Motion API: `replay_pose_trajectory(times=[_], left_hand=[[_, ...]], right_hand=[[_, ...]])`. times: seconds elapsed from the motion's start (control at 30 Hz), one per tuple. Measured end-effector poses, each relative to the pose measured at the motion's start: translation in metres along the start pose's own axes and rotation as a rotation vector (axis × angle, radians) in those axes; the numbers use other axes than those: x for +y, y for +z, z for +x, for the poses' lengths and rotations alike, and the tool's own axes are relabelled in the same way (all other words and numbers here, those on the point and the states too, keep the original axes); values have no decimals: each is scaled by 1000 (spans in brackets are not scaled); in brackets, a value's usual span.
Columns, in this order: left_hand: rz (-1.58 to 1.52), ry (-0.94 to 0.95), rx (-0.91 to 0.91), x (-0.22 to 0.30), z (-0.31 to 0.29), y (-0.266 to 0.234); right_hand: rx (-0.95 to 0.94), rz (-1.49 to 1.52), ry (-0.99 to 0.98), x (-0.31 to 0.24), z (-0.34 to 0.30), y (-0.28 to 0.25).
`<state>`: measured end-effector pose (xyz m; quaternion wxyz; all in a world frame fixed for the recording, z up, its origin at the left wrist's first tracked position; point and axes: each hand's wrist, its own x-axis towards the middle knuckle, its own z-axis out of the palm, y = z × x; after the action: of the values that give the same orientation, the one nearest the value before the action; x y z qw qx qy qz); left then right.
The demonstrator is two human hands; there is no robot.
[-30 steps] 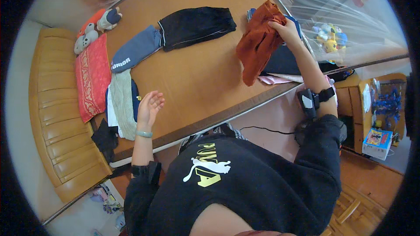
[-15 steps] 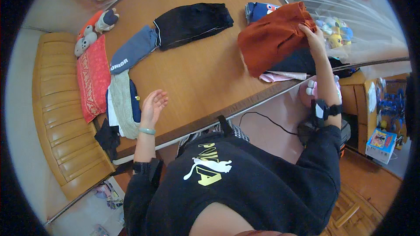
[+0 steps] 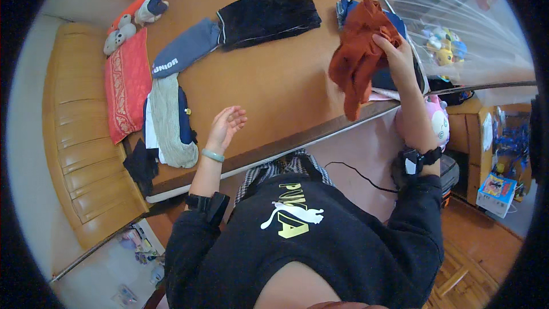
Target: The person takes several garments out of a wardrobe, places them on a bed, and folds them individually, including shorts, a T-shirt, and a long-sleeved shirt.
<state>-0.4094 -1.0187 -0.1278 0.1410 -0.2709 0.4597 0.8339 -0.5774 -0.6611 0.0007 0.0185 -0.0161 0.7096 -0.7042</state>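
Wooden and broad, the table (image 3: 274, 86) is filling the upper middle of the view, its near edge running from lower left up toward the right. Along its left edge a red patterned cloth (image 3: 127, 83) is lying flat, with two plush toys (image 3: 130, 17) at the far left corner. Just beside it a beige knitted garment (image 3: 169, 123) is resting over dark blue fabric near the front edge. Farther in, a grey-blue sleeve with white lettering (image 3: 186, 50) is touching a folded black garment (image 3: 266, 18).

The left hand (image 3: 227, 127) is hovering over bare tabletop near the front edge, fingers released and loosely spread, holding nothing. A wide stretch of bare wood is lying open between this hand and the right side.

The right hand (image 3: 399, 60) is gripping a rust-orange garment (image 3: 361, 57), crumpled and hanging in folds, lifted at the table's right edge above a pile of dark clothes (image 3: 394, 80). Beyond that edge, a small colourful box (image 3: 496, 191) is sitting on the floor.
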Motion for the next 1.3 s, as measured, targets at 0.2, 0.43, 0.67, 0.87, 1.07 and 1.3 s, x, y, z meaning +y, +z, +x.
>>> replay_pose_trajectory(times=[0.2,0.43,0.67,0.87,1.07,1.3], left_hand=[[-19,-11,80,-10,-8,-54],[-2,-10,207,-29,-2,-82],[155,-84,195,-61,14,-41],[287,-170,158,-96,67,44],[371,-226,-8,-151,166,162],[417,-274,-33,-206,289,249]], right_hand=[[25,340,77,-1,-14,37],[40,453,380,134,-33,-4],[324,83,722,306,-86,-83],[425,17,740,323,-76,-170],[543,-461,531,344,-30,-302],[659,-515,593,325,28,-375]])
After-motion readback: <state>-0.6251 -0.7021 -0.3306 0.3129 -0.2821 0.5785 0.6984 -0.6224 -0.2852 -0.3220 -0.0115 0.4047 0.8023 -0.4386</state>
